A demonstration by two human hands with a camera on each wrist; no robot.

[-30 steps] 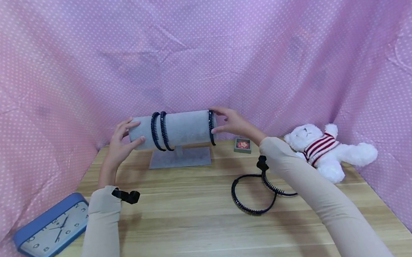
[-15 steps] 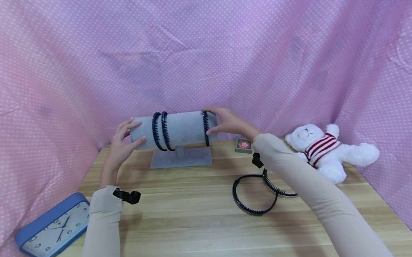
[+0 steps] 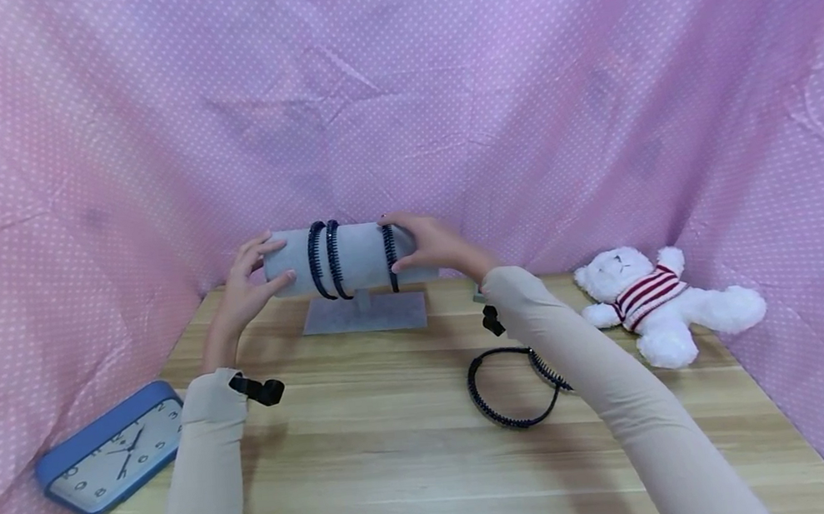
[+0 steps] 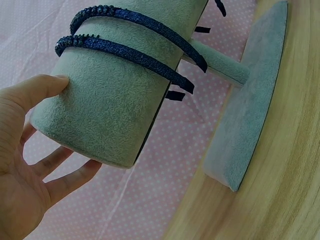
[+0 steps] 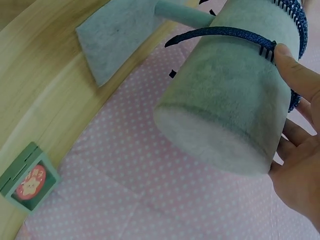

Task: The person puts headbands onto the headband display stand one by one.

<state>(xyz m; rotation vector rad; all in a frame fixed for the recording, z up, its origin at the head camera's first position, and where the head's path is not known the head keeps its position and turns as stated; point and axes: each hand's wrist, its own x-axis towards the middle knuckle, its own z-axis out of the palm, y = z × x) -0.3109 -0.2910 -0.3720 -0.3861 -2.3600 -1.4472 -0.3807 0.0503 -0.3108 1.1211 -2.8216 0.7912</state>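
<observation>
A grey velvet roll lies crosswise on its stand, whose flat base rests on the table. My left hand grips the roll's left end, the thumb on its near side and fingers around behind. Two black toothed headbands sit side by side left of the roll's middle. Further right, a third headband straddles the roll, and my right hand pinches it between thumb and fingers. The headbands' tips stick out under the roll in both wrist views.
Two loose headbands overlap on the wooden table, one partly hidden by my right sleeve. A blue clock lies at left, a white teddy bear at right. A small green box stands behind my right wrist. Pink dotted cloth surrounds the table.
My right hand has slid the third headband leftward from the roll's right end toward the middle. The left hand keeps its hold on the left end.
</observation>
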